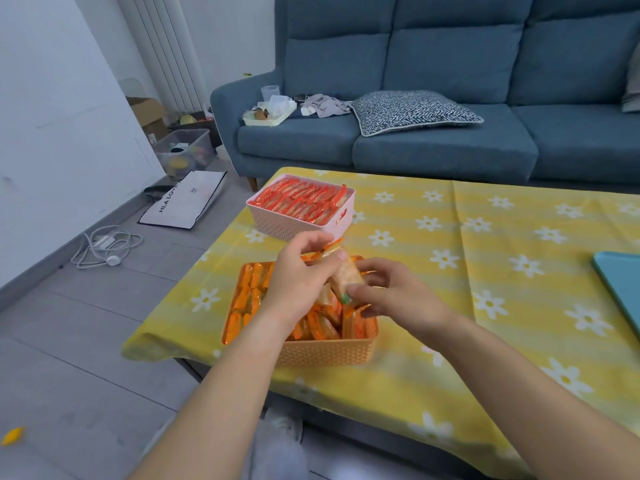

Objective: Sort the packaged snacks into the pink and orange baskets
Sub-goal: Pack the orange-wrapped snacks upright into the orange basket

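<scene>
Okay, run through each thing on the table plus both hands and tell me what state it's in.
pink basket: upright, packed with red packets in rows
orange basket: upright, holding orange packets, some leaning
snack packet: tilted above the orange basket, held by both hands
left hand: grips the packet's upper end
right hand: pinches the packet's lower end
teal tray: lies flat, partly out of frame
</scene>
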`<state>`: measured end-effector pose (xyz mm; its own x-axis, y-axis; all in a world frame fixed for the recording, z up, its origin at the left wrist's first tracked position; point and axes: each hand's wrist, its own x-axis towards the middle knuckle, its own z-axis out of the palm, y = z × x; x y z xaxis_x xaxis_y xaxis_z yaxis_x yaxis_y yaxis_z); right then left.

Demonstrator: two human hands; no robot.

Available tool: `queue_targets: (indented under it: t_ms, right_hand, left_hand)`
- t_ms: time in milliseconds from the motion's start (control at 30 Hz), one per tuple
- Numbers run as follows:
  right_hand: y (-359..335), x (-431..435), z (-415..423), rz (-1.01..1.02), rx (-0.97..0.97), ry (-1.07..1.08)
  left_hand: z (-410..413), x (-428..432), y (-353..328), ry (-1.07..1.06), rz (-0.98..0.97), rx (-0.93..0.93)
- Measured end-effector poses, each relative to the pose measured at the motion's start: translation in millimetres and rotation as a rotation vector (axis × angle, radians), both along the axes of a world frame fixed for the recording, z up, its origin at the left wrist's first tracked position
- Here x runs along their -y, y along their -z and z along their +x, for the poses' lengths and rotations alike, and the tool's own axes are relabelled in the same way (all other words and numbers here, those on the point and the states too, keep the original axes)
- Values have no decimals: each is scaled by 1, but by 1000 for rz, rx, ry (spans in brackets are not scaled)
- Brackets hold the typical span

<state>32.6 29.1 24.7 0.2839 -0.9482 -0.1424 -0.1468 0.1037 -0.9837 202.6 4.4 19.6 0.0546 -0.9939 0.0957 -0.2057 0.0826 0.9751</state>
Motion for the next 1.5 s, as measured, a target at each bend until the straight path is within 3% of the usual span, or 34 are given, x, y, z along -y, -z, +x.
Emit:
queue_targets:
  t_ms: [100,167,267,367,600,733,967,1167,1300,1500]
  right_hand:
    - [8,10,-5,-53,-72,53]
    - [20,19,-9,-231,-424,89]
    - [33,29,-7,-497,-996,-93]
    - [35,35,8,-645,-1359,-287]
    - [29,35,43,-599,-1702,-358]
    - [37,33,48,-571,-1741,-379]
    - [35,34,43,-750,-1661,-506]
    - [39,40,47,-628,-1649,-563]
    - [38,42,46,-652,-1635,-563]
    - [9,35,32,-697,-1440,-453]
  left_hand:
    - [2,5,2,-12,-25,43]
    - [7,6,1,-136,-105,92]
    - [12,5,0,-228,-130,83]
    - [11,2,3,-233,-121,145]
    - [17,3,3,-267,-125,143]
    - [22,2,2,-298,-134,124]
    - [30,6,6,-328,-113,52]
    - [31,5,5,-355,-81,8]
    - [30,2,2,-361,-70,15]
    - [34,1,0,-316,20,-32]
